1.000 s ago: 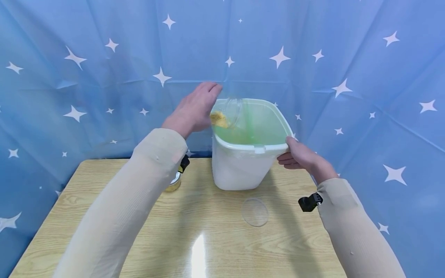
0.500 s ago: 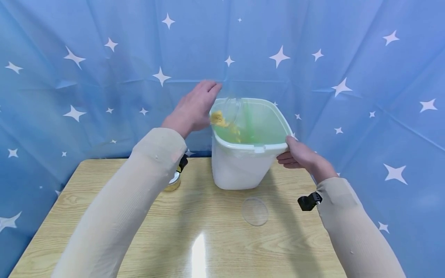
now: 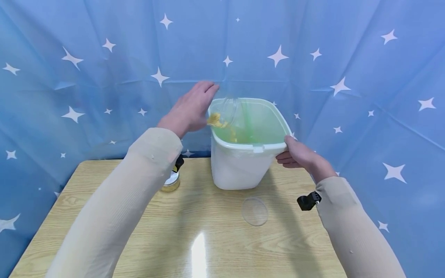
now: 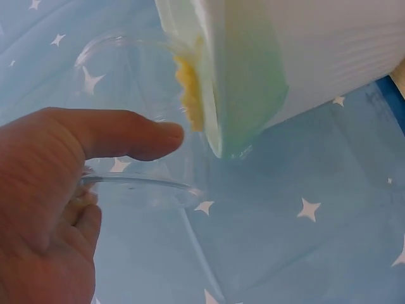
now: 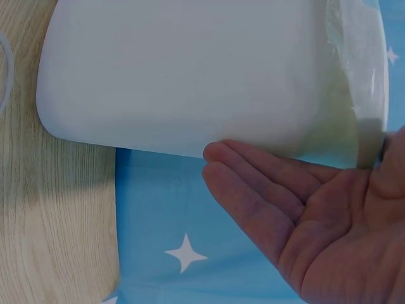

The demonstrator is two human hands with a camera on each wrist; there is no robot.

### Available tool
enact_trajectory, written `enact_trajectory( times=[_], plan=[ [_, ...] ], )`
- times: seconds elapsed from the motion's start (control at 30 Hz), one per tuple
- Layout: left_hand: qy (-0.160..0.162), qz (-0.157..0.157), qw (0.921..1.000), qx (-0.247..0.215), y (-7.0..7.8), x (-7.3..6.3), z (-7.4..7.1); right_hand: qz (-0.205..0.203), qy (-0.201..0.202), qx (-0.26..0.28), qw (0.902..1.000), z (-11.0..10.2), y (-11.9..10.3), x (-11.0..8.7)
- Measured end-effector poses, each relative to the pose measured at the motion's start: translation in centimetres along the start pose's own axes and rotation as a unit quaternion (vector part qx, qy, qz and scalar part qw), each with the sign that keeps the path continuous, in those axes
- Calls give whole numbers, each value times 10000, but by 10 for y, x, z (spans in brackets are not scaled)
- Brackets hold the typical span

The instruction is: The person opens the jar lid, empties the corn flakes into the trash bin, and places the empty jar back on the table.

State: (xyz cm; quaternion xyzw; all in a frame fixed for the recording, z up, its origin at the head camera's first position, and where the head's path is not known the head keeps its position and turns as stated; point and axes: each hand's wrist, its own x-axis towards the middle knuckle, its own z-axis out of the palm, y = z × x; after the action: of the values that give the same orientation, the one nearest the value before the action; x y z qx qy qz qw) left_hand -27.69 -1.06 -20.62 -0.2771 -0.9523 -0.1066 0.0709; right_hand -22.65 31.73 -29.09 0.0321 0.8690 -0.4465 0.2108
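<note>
My left hand (image 3: pixel 191 106) grips a clear round container (image 3: pixel 229 110), tilted over the left side of a white bin (image 3: pixel 240 166). Yellow crinkled pieces (image 3: pixel 215 120) lie inside the container and spill from its mouth into the bin. A translucent green bag (image 3: pixel 265 123) lines the bin and folds over its rim. In the left wrist view, the thumb (image 4: pixel 145 134) lies along the container's clear wall. My right hand (image 3: pixel 302 154) pinches the bin's right rim, thumb on top and fingers extended underneath along the outer wall. The bin's bottom is hidden.
A clear round lid (image 3: pixel 255 211) lies flat on the wooden table (image 3: pixel 222 247) in front of the bin. Partly behind my left forearm stands a small jar (image 3: pixel 171 182) with a silvery lid. A blue star-patterned curtain (image 3: pixel 139 88) hangs behind.
Yellow pieces keep falling from the tilted container into the bin, and fewer show inside it. My left hand has shifted slightly left with the container; the right hand stays at the rim.
</note>
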Motion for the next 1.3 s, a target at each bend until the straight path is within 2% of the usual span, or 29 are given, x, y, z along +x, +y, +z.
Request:
enact_trajectory(
  times=[0.13, 0.4, 0.6, 0.83, 1.03, 1.13, 1.3],
  plan=[
    [-67, 29, 10000, 36, 0, 0, 1, -15, -33, 28, 10000, 1, -1, 1],
    [58, 52, 9999, 66, 3, 3, -2, 28, 8, 57, 10000, 2, -1, 1],
    [25, -14, 10000, 85, 4, 2, -2, 21, 1, 44, 10000, 2, -2, 3],
    [63, 80, 9998, 184, 4, 3, -3, 24, -35, 65, 10000, 1, -1, 4],
    [-36, 49, 9999, 86, 4, 3, -4, 30, -10, 36, 10000, 0, 0, 3],
    [18, 23, 10000, 15, 3, 2, -5, 23, -27, 35, 10000, 0, -1, 3],
    [37, 161, 9997, 166, 2, 2, -5, 19, -38, 35, 10000, 1, -1, 1]
  ],
)
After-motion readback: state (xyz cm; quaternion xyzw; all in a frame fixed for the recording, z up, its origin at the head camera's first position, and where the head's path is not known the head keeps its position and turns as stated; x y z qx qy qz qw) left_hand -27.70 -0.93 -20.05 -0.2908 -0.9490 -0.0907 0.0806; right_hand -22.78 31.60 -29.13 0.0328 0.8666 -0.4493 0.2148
